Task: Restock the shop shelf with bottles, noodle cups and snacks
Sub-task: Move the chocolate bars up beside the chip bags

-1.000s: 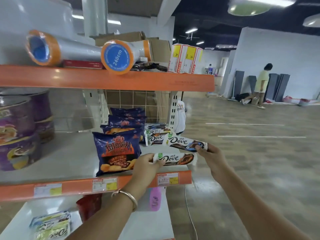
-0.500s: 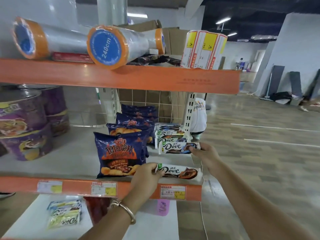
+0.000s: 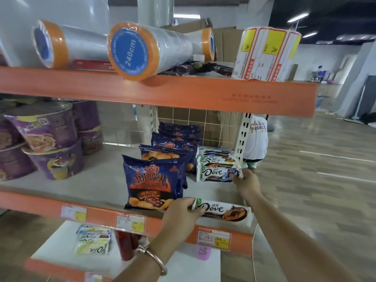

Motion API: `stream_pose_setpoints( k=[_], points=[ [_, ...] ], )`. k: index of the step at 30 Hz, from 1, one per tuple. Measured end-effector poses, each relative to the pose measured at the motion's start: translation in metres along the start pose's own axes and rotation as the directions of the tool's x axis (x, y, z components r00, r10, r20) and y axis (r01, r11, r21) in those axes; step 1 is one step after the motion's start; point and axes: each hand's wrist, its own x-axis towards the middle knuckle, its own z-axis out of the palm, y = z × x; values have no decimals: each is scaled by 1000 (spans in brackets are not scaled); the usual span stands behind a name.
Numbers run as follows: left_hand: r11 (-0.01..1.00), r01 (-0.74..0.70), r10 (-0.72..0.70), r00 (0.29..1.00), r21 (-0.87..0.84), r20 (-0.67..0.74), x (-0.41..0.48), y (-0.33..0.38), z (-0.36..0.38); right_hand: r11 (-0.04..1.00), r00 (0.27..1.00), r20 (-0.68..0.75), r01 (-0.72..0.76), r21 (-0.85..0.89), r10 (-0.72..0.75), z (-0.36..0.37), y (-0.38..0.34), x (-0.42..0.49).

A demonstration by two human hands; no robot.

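front dove bar [image 3: 223, 211] lies along shelf [image 3: 97, 180] front edge, long axis left-right, logo upright. left hand [image 3: 181, 213] pinches its left end; bar extends rightward. rear dove bar [image 3: 213, 174] parallel, right end gripped by right hand [image 3: 247, 185], beside chip bags [image 3: 151, 180].

Plastic film rolls [image 3: 142, 51] lie near a price-label roll [image 3: 266, 53], cardboard boxes [image 3: 227, 43] behind them.

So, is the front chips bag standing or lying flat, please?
Standing: the front chips bag faces forward, propped against the bags behind.
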Motion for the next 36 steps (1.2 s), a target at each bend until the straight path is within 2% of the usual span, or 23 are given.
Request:
stream_pose_setpoints(
  k=[3, 6, 8, 10, 12, 13, 15, 16, 18, 19, 20, 23, 25, 28, 31, 36],
  points=[
    [1000, 11, -11, 1000, 6, 2, 0, 0, 0, 999, 998, -66, -9, -52, 5, 3, -5, 0],
    [1000, 5, -5, 1000, 0, 0, 0, -1, 1, 996, 994, -78, -81, -43, 77, -5, -5, -6],
    [1000, 2, -2, 1000, -15, -3, 0, -1, 0, 994, 993, -64, -92, 50, 95, -14, -4, -11],
    [999, -1, 1, 1000, -40, -3, 0, -2, 1, 971, 996, -51, -60, 230, 73, -29, -3, -22],
    [997, -4, 4, 1000, -71, -4, 0, -2, 0, 904, 994, 86, -95, 417, 65, -49, -9, -46],
    [996, -5, 4, 1000, -86, -7, -1, -2, 0, 894, 985, 171, -101, 436, 28, -59, -10, -59],
    [993, -6, 5, 1000, -117, -13, 0, -2, 0, 923, 932, 343, -22, 385, -121, -81, -8, -81],
    [992, -9, 7, 1000, -124, -18, 1, -2, 0, 937, 874, 446, 31, 349, -195, -90, -7, -89],
    [993, -14, 12, 1000, -118, -23, 0, -1, 0, 965, 740, 622, 157, 212, -257, -99, -4, -96],
    [993, -14, 12, 1000, -120, -23, 0, 0, 0, 964, 713, 652, 232, 127, -258, -97, 1, -94],
    [992, -11, 9, 1000, -124, -18, 0, 0, 0, 959, 728, 639, 279, 57, -250, -93, 5, -92],
    [993, -2, 1, 1000, -118, -10, 0, -1, 0, 947, 837, 479, 319, -34, -264, -78, 16, -77],
    [995, 3, -5, 1000, -99, -21, 0, -3, 1, 946, 875, 406, 318, -65, -266, -68, 23, -68],
    [998, -38, 34, 996, -51, -80, -3, -8, 4, 968, 953, 205, 243, -65, -225, -63, 21, -59],
    [997, -60, 55, 994, -54, -98, -7, -11, 4, 982, 984, 79, 168, -90, -162, -56, 11, -49],
    [995, -72, 67, 995, -71, -72, -7, -15, 6, 980, 994, 50, 107, -170, -100, -36, -6, -34]
  ],
)
